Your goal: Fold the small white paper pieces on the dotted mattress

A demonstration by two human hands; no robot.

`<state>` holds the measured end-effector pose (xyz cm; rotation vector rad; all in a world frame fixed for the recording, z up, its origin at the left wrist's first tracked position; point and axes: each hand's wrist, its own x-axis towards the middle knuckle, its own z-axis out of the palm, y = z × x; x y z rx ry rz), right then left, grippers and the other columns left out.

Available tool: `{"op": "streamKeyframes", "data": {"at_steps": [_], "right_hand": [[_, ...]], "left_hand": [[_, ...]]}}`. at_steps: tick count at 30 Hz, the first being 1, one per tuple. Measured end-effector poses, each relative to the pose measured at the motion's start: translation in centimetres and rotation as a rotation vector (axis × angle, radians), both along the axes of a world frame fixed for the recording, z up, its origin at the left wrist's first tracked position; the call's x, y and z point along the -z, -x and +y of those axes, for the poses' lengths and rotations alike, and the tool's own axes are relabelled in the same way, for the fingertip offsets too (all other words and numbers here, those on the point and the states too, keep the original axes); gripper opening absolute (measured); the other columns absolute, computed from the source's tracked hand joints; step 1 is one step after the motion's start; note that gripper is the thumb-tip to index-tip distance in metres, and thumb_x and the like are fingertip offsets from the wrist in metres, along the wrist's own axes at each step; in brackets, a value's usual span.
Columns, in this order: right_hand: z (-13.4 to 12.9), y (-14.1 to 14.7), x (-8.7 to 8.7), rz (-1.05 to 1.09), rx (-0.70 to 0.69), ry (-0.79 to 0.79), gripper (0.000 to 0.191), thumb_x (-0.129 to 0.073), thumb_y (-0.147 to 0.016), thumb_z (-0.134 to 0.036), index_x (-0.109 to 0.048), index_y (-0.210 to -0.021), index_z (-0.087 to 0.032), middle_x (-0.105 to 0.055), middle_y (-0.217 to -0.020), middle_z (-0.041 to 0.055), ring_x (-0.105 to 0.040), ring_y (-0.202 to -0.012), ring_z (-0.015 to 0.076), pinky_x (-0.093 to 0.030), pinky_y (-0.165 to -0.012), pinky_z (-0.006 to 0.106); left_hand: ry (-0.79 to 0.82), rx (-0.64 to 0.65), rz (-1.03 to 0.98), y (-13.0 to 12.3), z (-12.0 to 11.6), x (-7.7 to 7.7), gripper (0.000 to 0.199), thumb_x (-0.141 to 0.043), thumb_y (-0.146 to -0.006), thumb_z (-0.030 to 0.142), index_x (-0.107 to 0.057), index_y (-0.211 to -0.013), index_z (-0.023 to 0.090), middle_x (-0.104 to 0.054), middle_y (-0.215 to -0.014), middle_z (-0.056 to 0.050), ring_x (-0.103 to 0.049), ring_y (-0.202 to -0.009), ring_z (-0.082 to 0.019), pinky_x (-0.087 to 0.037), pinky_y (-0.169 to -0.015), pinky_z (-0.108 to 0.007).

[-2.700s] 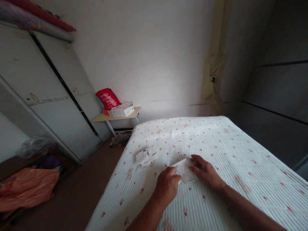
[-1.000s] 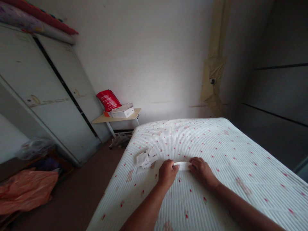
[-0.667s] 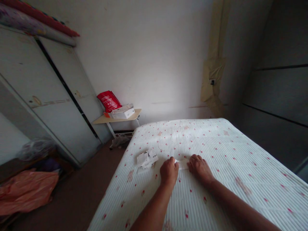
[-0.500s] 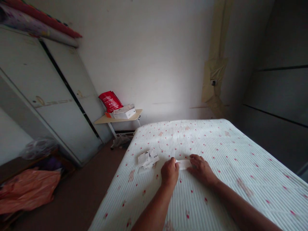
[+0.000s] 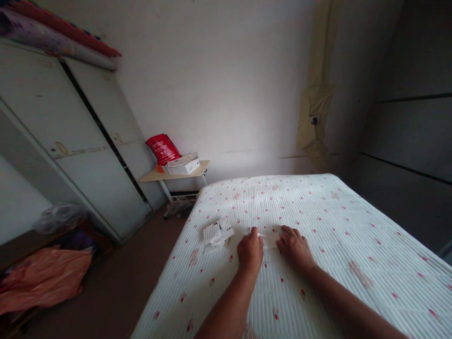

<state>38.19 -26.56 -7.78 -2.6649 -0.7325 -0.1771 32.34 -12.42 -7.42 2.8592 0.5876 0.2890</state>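
Paper (image 5: 271,240) lowered flat | left fingers (image 5: 254,232) pinching it, right fingers (image 5: 288,232) loose | dotted mattress (image 5: 293,200), pale wall (image 5: 226,94)

Table (image 5: 149,176), pale top, white legs, near the wall (image 5: 226,84). Upon it: red packet (image 5: 163,148), white lettering, tilted; white box (image 5: 191,166), flat greyish packet (image 5: 181,160) on top; small orange item (image 5: 160,168) alongside. Beneath: crumpled plastic bag (image 5: 179,205). At left: pale wardrobe (image 5: 106,174), dark strip between doors — red roll (image 5: 79,40) and purple-patterned roll (image 5: 38,33) above. Low brown stand (image 5: 16,242): clear plastic bag (image 5: 60,217), orange plastic sheet (image 5: 45,275) in front. Wall socket (image 5: 314,120), surrounded by tan tape (image 5: 304,110) — strip running upward. Far right: dark panelling (image 5: 406,132), blackish horizontal lines. Floor (image 5: 130,273), brown.
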Motion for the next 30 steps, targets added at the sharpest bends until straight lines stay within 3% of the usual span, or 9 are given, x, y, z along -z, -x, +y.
{"op": "streamKeyframes", "data": {"at_steps": [5, 11, 26, 30], "right_hand": [[0.0, 0.0, 0.4, -0.042, 0.006, 0.023, 0.023, -0.042, -0.084, -0.026, -0.063, -0.084, -0.018, -0.054, -0.123, 0.0099, -0.047, -0.108, 0.0255, -0.039, -0.081, 0.038], [0.0, 0.1, 0.3, -0.041, 0.008, 0.022, 0.022, -0.042, -0.084, -0.025, -0.063, -0.082, -0.017, -0.055, -0.123, 0.0097, -0.047, -0.109, 0.0254, -0.038, -0.080, 0.037], [-0.3, -0.1, 0.2, -0.040, 0.034, -0.035, 0.012, -0.046, -0.081, -0.022, -0.058, -0.080, -0.018, -0.056, -0.116, 0.0110, -0.049, -0.102, 0.0237, -0.038, -0.079, 0.034], [-0.3, -0.1, 0.3, -0.061, 0.043, -0.041, 0.008, -0.047, -0.080, -0.021, -0.054, -0.082, -0.018, -0.058, -0.102, 0.0093, -0.050, -0.093, 0.0215, -0.037, -0.074, 0.031]], "left_hand": [[0.031, 0.037, -0.044, 0.5, 0.2, 0.0, 0.029, -0.038, -0.088, 0.024, -0.046, -0.116, 0.023, -0.067, -0.086, -0.004, -0.061, -0.080, -0.017, -0.040, -0.065, -0.024], [0.042, 0.165, -0.109, 1.0, 0.5, 0.5, 0.023, -0.043, -0.085, 0.019, -0.059, -0.101, 0.026, -0.065, -0.092, -0.002, -0.058, -0.089, -0.017, -0.040, -0.075, -0.025], [-0.043, 0.140, -0.074, 1.4, 0.0, -0.2, 0.025, -0.040, -0.088, 0.018, -0.063, -0.095, 0.024, -0.057, -0.097, -0.005, -0.052, -0.091, -0.018, -0.039, -0.074, -0.027], [-0.091, 0.270, -0.122, 1.5, 0.2, -0.1, 0.025, -0.042, -0.085, 0.013, -0.065, -0.088, 0.023, -0.057, -0.096, -0.005, -0.049, -0.093, -0.020, -0.039, -0.074, -0.029]]}}
